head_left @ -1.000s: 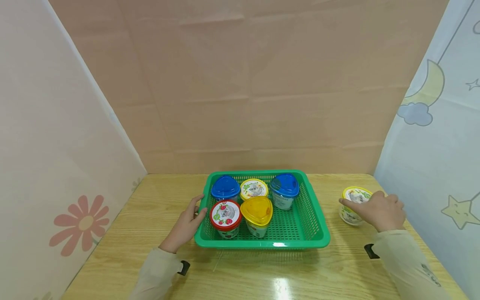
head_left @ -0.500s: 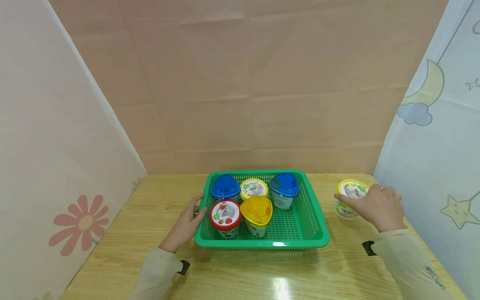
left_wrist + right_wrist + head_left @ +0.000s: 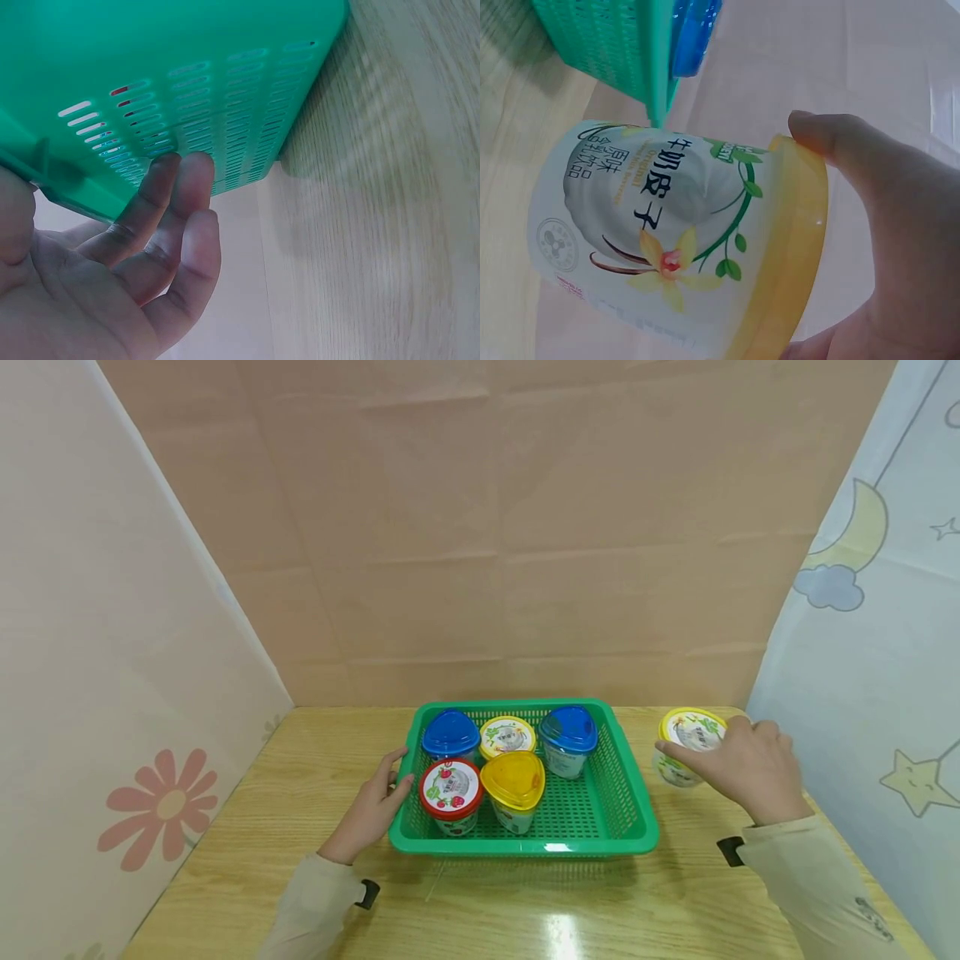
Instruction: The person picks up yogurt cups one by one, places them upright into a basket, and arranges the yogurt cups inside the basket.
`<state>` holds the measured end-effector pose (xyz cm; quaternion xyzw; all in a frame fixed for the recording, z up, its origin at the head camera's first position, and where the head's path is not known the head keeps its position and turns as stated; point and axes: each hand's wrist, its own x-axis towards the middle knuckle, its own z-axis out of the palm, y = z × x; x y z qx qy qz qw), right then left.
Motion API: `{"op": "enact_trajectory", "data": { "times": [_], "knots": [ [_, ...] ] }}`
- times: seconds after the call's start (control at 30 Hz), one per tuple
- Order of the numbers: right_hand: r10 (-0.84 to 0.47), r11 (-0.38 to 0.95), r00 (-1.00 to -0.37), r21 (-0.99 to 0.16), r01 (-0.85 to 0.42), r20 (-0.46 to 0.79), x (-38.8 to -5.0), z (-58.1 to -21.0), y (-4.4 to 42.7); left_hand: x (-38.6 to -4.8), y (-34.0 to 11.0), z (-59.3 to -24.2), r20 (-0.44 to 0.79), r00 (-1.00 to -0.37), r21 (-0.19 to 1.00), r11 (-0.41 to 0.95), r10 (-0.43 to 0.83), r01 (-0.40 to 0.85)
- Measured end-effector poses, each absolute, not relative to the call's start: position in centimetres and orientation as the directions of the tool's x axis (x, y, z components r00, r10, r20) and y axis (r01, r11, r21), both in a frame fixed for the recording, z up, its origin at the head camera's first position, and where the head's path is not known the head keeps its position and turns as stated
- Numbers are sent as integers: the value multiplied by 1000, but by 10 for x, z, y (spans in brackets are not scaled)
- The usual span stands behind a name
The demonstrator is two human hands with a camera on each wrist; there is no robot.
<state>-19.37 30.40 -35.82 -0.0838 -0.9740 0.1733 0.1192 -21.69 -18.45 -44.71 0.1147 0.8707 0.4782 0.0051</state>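
My right hand (image 3: 753, 768) holds a round tub with a yellow lid (image 3: 675, 232) by its lid. In the right wrist view the tub's label shows a yellow flower and green leaves. It is tilted in that view, in the air right of the green basket (image 3: 637, 846). At the basket's left rim my left hand (image 3: 372, 807) holds on, thumb at the rim. In the left wrist view its curved fingers (image 3: 196, 244) are against or close to the slotted outer wall. Inside the basket are tubs with blue lids (image 3: 450, 733), a red lid (image 3: 452, 789) and yellow lids (image 3: 513, 779).
The basket stands on a wooden table (image 3: 300, 760), its front right inside part showing bare slotted floor. A brown cloth backdrop (image 3: 495, 568) rises behind the table. Patterned white panels flank it, with a flower (image 3: 168, 806) at left and a moon (image 3: 862, 531) at right.
My right hand has lifted the yellow-lidded tub and moved it left and away from me, closer to the basket. The left hand and the basket have stayed in place.
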Motion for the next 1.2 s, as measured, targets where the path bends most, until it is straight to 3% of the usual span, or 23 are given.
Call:
{"op": "enact_trajectory", "data": {
  "times": [1.2],
  "knots": [
    [-14, 937, -987, -343, -70, 163, -184, -322, 229, -219, -184, -449, 131, -973, 809, 546, 190, 216]
  ]
}}
